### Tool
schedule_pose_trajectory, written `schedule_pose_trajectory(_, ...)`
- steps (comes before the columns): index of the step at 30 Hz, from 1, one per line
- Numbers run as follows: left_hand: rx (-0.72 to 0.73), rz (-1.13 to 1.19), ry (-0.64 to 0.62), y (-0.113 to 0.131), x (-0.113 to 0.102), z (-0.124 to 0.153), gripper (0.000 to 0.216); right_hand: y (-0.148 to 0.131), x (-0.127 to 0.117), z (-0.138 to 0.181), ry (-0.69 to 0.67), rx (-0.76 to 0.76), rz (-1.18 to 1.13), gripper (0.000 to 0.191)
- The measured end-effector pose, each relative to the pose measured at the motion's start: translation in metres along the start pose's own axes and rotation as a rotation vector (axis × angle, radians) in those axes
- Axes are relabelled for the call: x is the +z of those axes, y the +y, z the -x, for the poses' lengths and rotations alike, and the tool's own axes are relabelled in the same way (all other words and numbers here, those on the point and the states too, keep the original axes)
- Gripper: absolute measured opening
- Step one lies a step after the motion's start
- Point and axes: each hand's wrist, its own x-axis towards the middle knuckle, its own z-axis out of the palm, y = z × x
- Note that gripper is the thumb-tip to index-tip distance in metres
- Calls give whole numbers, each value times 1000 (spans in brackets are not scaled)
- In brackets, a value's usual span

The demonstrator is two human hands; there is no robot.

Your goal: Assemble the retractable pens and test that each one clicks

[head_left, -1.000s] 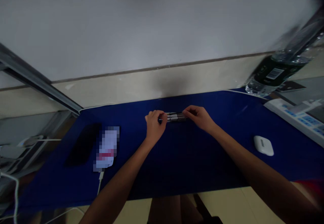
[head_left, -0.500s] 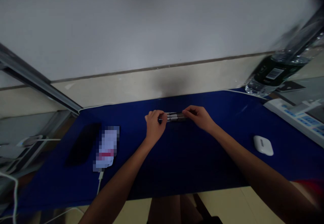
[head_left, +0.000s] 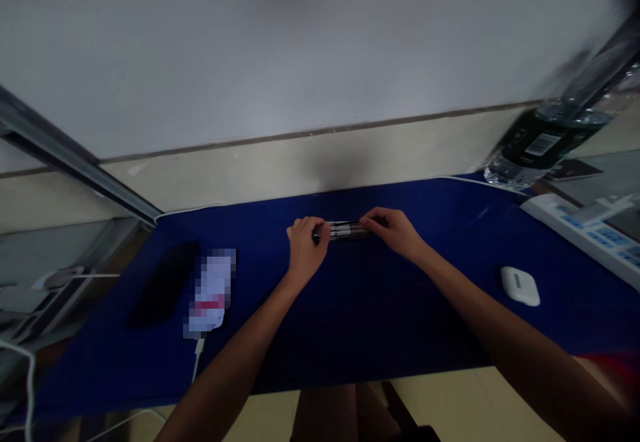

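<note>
Several slim pens point(head_left: 345, 230), pale and dark, lie side by side across the back middle of the blue tabletop point(head_left: 370, 315). My left hand point(head_left: 306, 239) has its fingers curled round their left ends, the thumb towards the pens. At the right ends, the thumb and fingers of my right hand point(head_left: 387, 225) pinch the dark tips. Both hands are closed, and the fingers cover the ends of the pens, so how many each one grips is hard to make out.
To the left lie a phone point(head_left: 210, 292) with a lit, blurred screen, plugged into a white cable point(head_left: 197, 365), and a dark flat object point(head_left: 165, 285). On the right are a white earbud case point(head_left: 520, 287), a power strip point(head_left: 590, 235) and a water bottle point(head_left: 543, 142).
</note>
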Motion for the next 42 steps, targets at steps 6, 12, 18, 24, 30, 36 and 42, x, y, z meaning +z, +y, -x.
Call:
schedule_pose_trajectory(6, -10, -10, -15, 1, -2, -1, 14, 3, 1, -1, 8, -8, -69, 21)
schedule_pose_trajectory(12, -12, -1, -7, 1, -1, 0, 13, 0, -1, 0, 11, -12, 34, 26)
schedule_pose_trajectory(18, -7, -1, -9, 1, -1, 0, 11, -6, -3, 2, 6, 2, 87, 32)
schedule_pose_trajectory(24, -20, -9, -17, 2, -2, -1, 13, -9, -4, 3, -22, -5, 103, 42)
schedule_pose_trajectory(30, -24, -8, -15, 2, -1, 0, 14, -9, -2, 3, -21, -7, 60, 32)
schedule_pose_trajectory(36, -23, -5, -9, 1, -1, -1, 13, -6, -2, 2, -13, -27, 22, 24)
schedule_pose_trajectory(42, -26, -8, -11, 1, -1, 0, 14, -1, -2, 0, 0, -29, -31, 19)
